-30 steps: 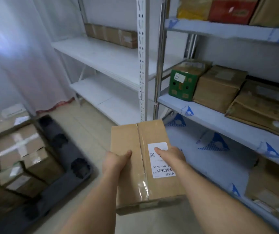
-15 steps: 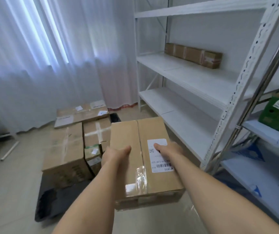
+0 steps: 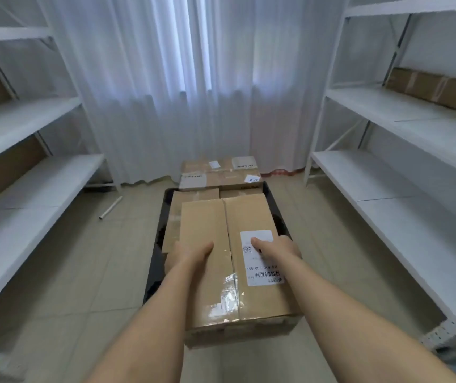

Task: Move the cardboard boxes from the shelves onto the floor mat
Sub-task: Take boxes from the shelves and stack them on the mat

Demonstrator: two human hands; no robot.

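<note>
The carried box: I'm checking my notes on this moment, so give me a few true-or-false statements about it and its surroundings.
1. Both hands, left hand and right hand, hold the box. True.
2. The box bears a white label under the right thumb. True.
3. The box rests on a shelf. False: it is held above the black mat.
4. The mat holds no boxes. False: stacked boxes sit there.
5. A long box lies on the right shelf. True.

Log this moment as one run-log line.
phase: carrying | held: cardboard box | left hand and right hand grip it | target: floor mat, boxes already there
</note>
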